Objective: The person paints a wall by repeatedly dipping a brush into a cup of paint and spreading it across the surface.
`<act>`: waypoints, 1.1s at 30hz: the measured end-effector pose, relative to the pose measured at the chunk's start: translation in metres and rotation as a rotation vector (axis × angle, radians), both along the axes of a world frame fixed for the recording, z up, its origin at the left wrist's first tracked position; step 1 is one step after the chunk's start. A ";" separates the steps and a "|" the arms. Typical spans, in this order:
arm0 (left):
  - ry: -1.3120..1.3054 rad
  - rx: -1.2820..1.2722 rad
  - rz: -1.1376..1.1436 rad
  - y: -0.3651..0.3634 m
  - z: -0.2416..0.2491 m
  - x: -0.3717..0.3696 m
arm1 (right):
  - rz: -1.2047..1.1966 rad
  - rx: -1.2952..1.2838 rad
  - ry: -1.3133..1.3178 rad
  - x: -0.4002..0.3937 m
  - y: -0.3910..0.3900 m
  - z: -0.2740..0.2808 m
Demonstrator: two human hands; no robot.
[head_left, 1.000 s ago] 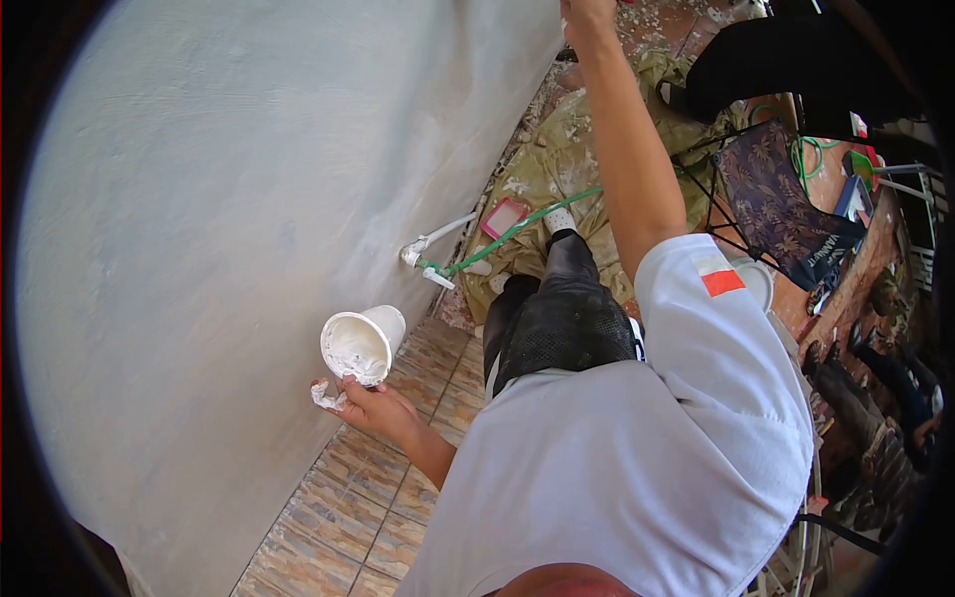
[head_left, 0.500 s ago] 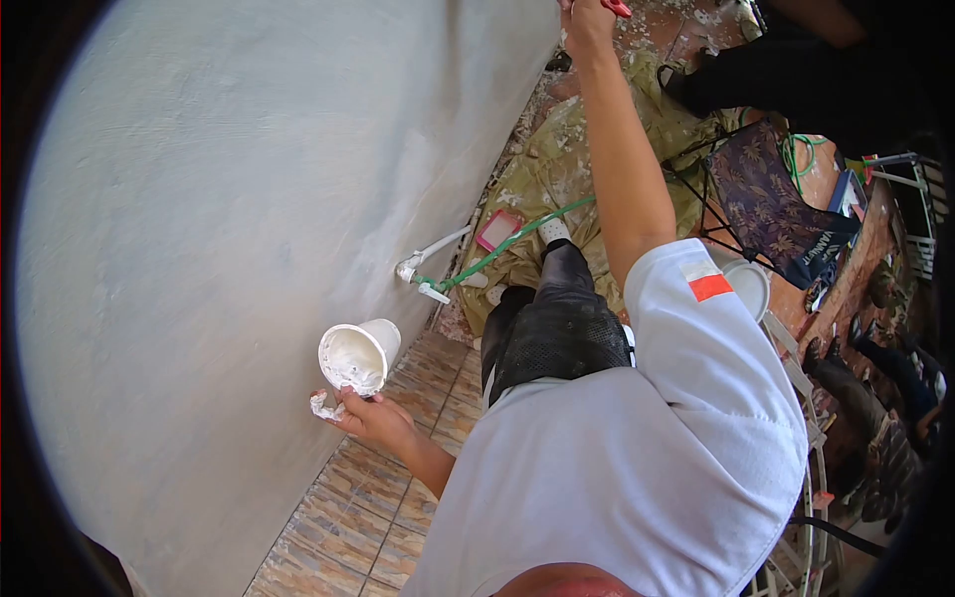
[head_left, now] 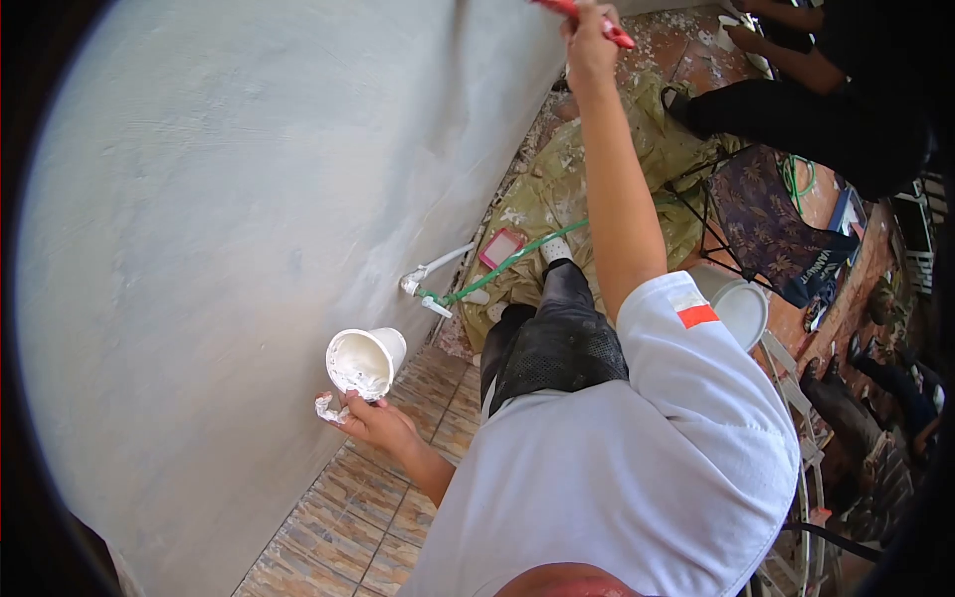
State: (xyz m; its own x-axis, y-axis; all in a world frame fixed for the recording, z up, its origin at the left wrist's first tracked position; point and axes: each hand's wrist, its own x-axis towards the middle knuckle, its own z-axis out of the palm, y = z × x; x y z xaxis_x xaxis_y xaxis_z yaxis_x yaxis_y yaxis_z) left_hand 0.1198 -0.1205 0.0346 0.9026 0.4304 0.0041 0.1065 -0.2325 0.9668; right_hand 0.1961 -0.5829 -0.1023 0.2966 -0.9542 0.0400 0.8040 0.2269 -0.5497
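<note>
My left hand (head_left: 383, 426) is closed on a white plastic cup (head_left: 394, 345) beside the wall. The cup is tilted, its mouth facing me, and thick white paint (head_left: 364, 366) coats its inside. White residue covers my left fingertips. High up at the top edge, my right hand (head_left: 593, 50) grips what looks like a paintbrush by its red handle (head_left: 619, 36). The brush end lies beyond the frame, so whether it touches the wall cannot be seen. The grey-white wall (head_left: 239, 219) fills the left side, with darker streaks near the top.
A white pipe with a tap (head_left: 410, 283) and green hose (head_left: 507, 261) sticks out low on the wall. A pink-rimmed tray (head_left: 500, 248) lies on the yellowish sheet (head_left: 637, 149). Right are a white bucket (head_left: 743, 310), folding chair (head_left: 781, 224), ladder (head_left: 811, 468) and another person (head_left: 796, 119).
My right hand has come lower in view, showing more of the red handle. My left hand and the cup have shifted slightly right and down. The other person's hands now show.
</note>
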 end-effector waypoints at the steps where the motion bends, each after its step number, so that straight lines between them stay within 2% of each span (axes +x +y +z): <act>1: -0.017 -0.020 -0.007 0.003 -0.002 0.002 | -0.004 -0.031 0.333 0.007 0.010 -0.014; 2: -0.029 -0.022 -0.025 0.007 -0.003 0.002 | -0.015 -0.061 0.665 0.015 0.013 -0.016; 4: -0.060 -0.049 -0.043 -0.003 -0.002 0.004 | 0.006 -0.025 0.575 0.016 0.026 0.032; 6: -0.083 -0.070 -0.027 -0.018 0.009 0.001 | 0.067 -0.058 0.179 0.018 0.018 0.086; 9: -0.062 -0.079 -0.125 0.000 -0.004 0.006 | 0.091 -0.245 -0.002 0.013 0.018 0.215; 12: -0.115 -0.123 -0.185 0.002 -0.012 0.009 | 0.114 -0.388 -0.278 0.019 0.021 0.262; 13: -0.117 -0.155 -0.216 0.001 -0.010 0.008 | 0.083 -0.327 -0.238 0.018 0.031 0.266; 14: -0.113 -0.131 -0.218 -0.002 -0.007 0.006 | 0.038 -0.275 -0.197 0.015 0.042 0.259; 15: -0.108 -0.111 -0.226 -0.005 -0.005 0.005 | 0.025 -0.286 0.030 0.025 0.050 0.229; 16: -0.085 -0.116 -0.246 -0.002 -0.006 0.006 | 0.065 -0.234 0.140 0.030 0.062 0.191; 18: -0.075 -0.130 -0.264 -0.006 0.000 0.003 | 0.146 0.062 0.233 0.022 0.086 0.111; 19: -0.089 -0.142 -0.256 -0.012 0.004 0.001 | 0.060 0.047 0.456 0.016 0.097 0.069; 20: -0.092 -0.179 -0.283 -0.011 0.002 0.001 | -0.206 -0.171 0.791 0.011 0.112 0.026; 21: -0.066 -0.159 -0.281 -0.006 -0.001 0.002 | -0.058 -0.051 0.807 0.000 0.128 -0.005; 22: -0.042 -0.130 -0.276 0.001 -0.004 0.004 | 0.097 -0.038 0.972 -0.022 0.142 -0.007; 23: -0.060 -0.102 -0.332 0.008 -0.007 0.008 | 0.117 -0.142 1.252 -0.029 0.155 -0.024; 25: -0.075 -0.127 -0.338 0.017 -0.016 0.017 | 0.237 -0.162 1.171 -0.029 0.178 -0.032; 27: -0.050 -0.099 -0.355 0.031 -0.021 0.017 | 0.263 -0.201 0.999 -0.013 0.200 -0.004; 29: -0.039 -0.113 -0.362 0.048 -0.025 0.017 | 0.346 -0.141 0.580 -0.006 0.221 0.076; 30: -0.033 -0.114 -0.363 0.055 -0.028 0.017 | 0.230 -0.265 0.606 0.004 0.226 0.098; 32: -0.027 -0.113 -0.389 0.076 -0.030 0.018 | 0.343 -0.107 0.326 -0.010 0.234 0.162; 33: -0.024 -0.103 -0.411 0.094 -0.032 0.016 | 0.326 -0.114 0.188 -0.014 0.239 0.168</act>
